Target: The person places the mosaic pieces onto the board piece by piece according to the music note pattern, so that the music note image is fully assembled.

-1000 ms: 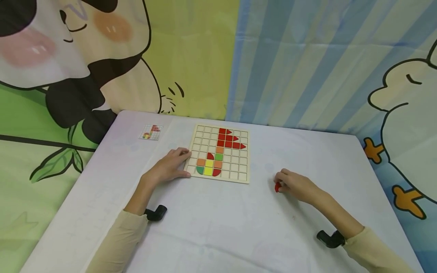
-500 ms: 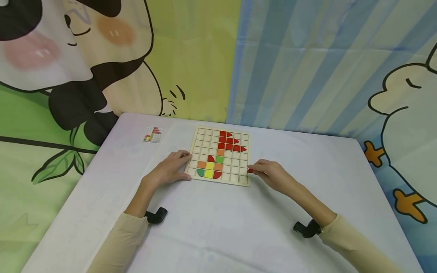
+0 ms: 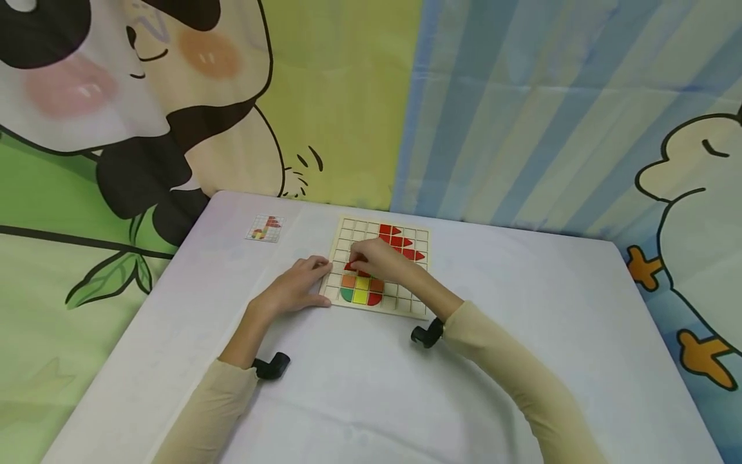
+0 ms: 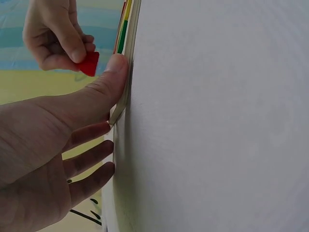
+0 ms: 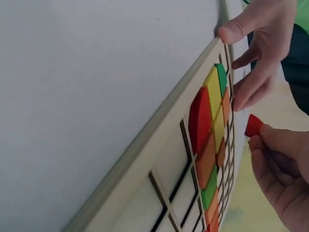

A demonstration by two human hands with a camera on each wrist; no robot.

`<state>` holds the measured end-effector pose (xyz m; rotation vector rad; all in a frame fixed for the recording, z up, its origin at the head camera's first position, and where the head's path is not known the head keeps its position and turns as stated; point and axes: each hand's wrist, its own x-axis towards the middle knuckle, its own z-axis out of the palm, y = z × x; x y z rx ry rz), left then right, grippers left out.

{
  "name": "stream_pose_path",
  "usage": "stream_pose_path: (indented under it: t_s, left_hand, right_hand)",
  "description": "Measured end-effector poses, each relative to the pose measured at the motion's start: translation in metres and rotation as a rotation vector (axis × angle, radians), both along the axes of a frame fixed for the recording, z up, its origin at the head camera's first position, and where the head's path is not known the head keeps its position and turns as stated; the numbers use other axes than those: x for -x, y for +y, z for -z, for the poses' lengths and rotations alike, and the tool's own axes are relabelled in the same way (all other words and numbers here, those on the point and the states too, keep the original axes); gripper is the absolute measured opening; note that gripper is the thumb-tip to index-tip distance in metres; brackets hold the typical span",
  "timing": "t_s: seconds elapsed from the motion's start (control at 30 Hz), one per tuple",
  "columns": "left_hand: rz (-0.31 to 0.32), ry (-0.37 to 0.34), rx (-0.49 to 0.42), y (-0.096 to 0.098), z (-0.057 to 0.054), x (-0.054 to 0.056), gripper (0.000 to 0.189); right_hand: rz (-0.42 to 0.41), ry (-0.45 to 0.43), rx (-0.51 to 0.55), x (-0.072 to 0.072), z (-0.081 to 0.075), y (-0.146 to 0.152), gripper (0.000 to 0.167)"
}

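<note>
My right hand [image 3: 379, 260] pinches a red quarter-circle tile [image 4: 89, 64] between thumb and fingers. It holds the tile over the left part of a wooden grid board [image 3: 406, 299] and hides some cells there. In the right wrist view this red tile [image 5: 253, 125] is just above the board's surface. My left hand [image 3: 294, 287] rests against the board's left edge, thumb at the near corner and fingers extended along the side. Yellow tiles [image 3: 361, 290], a green tile [image 3: 346, 294] and several red and orange ones lie in the grid.
A small printed card [image 3: 265, 229] with a coloured grid picture lies at the table's back left. A white cloth [image 3: 348, 386] covers the table. Behind it hangs a cartoon-printed curtain [image 3: 336, 96]. Each wrist carries a black camera mount [image 3: 272, 366].
My right hand has carried the red tile leftward from the bare table on the right to above the board's left part. My left hand has stayed at the board's edge.
</note>
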<state>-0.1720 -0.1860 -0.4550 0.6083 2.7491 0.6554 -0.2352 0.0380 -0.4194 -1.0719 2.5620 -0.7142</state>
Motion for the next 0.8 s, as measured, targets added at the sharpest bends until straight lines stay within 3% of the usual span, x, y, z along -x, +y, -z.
stream_pose_path:
  t_s: [0.17,0.5,0.8]
  left_hand:
    - [0.002,-0.006,0.005,0.001,0.000,0.000,0.082]
    - [0.007,0.001,0.001,0.003,-0.002,0.003,0.082]
    - [-0.003,-0.012,0.012,0.001,-0.001,0.001,0.082]
  right_hand:
    - [-0.021,0.027,-0.112,0.007,0.010,-0.013,0.010]
    - [-0.021,0.144,-0.262,0.009,0.008,-0.016,0.014]
    - [-0.019,0.251,-0.347,-0.003,0.011,-0.024,0.018]
